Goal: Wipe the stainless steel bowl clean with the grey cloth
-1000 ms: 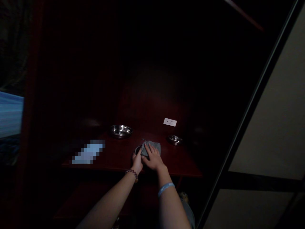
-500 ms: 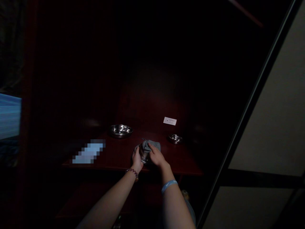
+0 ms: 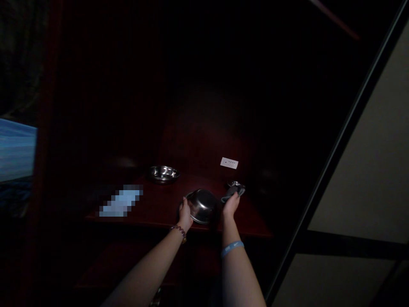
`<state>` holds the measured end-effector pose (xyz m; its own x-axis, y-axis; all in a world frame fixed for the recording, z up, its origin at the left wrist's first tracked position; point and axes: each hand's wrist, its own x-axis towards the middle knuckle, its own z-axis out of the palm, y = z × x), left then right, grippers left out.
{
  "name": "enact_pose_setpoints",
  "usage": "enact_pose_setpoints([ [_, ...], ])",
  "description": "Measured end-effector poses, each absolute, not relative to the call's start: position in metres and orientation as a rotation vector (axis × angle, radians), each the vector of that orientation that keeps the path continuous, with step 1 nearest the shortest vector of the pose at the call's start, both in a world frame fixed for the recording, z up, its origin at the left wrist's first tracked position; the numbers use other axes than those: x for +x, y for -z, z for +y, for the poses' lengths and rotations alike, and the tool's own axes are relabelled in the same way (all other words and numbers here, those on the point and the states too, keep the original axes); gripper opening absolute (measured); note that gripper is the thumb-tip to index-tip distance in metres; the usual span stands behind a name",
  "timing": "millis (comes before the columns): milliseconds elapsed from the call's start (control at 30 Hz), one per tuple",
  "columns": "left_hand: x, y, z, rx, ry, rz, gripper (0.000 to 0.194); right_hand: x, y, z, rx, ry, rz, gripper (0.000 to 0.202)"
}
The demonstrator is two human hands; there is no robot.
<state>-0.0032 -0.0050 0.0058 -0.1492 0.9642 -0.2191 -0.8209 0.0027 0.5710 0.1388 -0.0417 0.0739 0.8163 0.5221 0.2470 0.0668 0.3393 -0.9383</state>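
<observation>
My left hand (image 3: 185, 214) grips the rim of a shiny metal bowl (image 3: 203, 204), which is tilted with its underside toward me near the shelf's front edge. To the right of that bowl, my right hand (image 3: 231, 206) is closed on a grey cloth (image 3: 232, 192), apart from the bowl. Behind the cloth, a small metal bowl (image 3: 235, 183) is partly hidden. A wider, shallow metal bowl (image 3: 164, 174) rests upright on the shelf at the back left.
The dark red wooden shelf (image 3: 153, 204) carries the bowls. A blurred pale-blue flat item (image 3: 119, 202) lies at its left. On the back panel sits a white socket plate (image 3: 229, 163). A pale panel with a dark frame (image 3: 367, 179) stands on the right.
My right hand has moved right with the cloth, off the bowl and toward the small bowl. The bowl in my left hand now shows its bare underside.
</observation>
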Motion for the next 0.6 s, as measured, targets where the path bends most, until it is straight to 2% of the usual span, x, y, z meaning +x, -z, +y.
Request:
enact_pose_setpoints([
  [100,-0.003,-0.006,-0.007,0.284,-1.579,0.694,0.026,0.137,-0.084,-0.056,-1.230,0.003,-0.654,0.057],
  [233,-0.003,-0.008,-0.008,0.290,-1.562,0.670,0.027,0.121,-0.089,-0.069,-1.180,0.307,-1.315,0.063],
  [367,-0.004,-0.008,-0.007,0.277,-1.567,0.634,0.030,0.098,-0.073,-0.072,-1.252,0.177,-2.070,0.057],
  [600,-0.004,-0.001,-0.004,0.292,-1.479,0.458,0.026,0.074,-0.072,-0.075,-1.325,0.228,-2.176,0.049],
])
